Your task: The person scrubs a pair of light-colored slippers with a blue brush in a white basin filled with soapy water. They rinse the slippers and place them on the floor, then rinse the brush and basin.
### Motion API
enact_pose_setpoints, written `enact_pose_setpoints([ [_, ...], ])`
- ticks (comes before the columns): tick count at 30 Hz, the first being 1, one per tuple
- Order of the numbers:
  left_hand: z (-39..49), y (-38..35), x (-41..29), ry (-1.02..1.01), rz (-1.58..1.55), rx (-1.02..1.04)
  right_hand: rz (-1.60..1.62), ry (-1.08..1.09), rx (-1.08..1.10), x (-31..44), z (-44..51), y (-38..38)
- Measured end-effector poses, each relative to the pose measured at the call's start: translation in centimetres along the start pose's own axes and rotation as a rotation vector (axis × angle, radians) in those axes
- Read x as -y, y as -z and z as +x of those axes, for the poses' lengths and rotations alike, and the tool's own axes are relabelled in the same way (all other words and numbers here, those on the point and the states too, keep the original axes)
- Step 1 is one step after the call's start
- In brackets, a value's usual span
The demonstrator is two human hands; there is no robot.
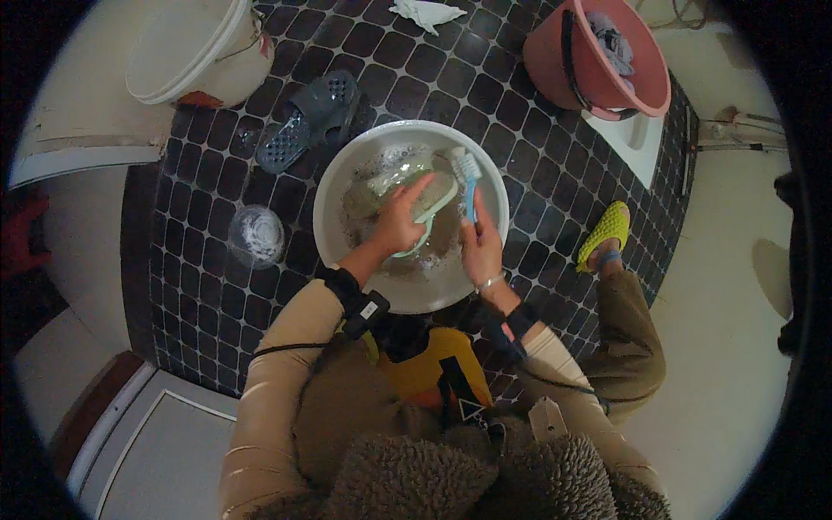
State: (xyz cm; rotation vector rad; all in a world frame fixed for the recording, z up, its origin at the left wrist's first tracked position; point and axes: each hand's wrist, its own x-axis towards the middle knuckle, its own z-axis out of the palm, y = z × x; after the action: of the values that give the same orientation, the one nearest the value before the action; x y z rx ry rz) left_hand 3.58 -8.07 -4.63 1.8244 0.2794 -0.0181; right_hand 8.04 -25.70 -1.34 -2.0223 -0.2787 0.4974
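Note:
A white plastic basin (409, 299) of soapy, brownish water stands on the floor before me. My left hand (404, 221) grips a pale green slipper (434, 198) over the water, its fingers spread along the shoe. In my right hand (480, 237) is a scrubbing brush (470, 185) with a blue handle and white bristles. The bristles point up near the basin's right inner wall, just to the right of the slipper's end. Something greenish lies in the sudsy water beyond my left hand; its shape is unclear.
Grey plastic sandals (312, 120) and a clear bowl with white suds (257, 235) sit left of the basin on dark tiles (416, 58). A white bucket (224, 65) is at upper left, a pink bucket holding cloth (552, 58) at upper right. A white cloth (429, 13) lies at the top.

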Motion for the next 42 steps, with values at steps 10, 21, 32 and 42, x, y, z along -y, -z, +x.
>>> enact_pose_setpoints([
  [10, 0.0, 1.6, -0.7, 0.042, 0.265, -0.120, -0.098, -0.042, 0.116, 4.4, -1.5, 0.7],
  [21, 0.6, 1.0, -2.3, 0.493, 0.684, -0.003, -0.344, -0.059, 0.062, 0.6, 0.4, 0.5],
  [32, -1.0, 0.5, -1.3, 0.352, 0.535, 0.051, -0.340, -0.189, 0.161, -0.1, 0.6, -1.5],
  [42, -0.6, 0.8, -1.5, 0.353, 0.545, 0.019, -0.490, 0.162, 0.196, -0.4, -0.5, -1.7],
])
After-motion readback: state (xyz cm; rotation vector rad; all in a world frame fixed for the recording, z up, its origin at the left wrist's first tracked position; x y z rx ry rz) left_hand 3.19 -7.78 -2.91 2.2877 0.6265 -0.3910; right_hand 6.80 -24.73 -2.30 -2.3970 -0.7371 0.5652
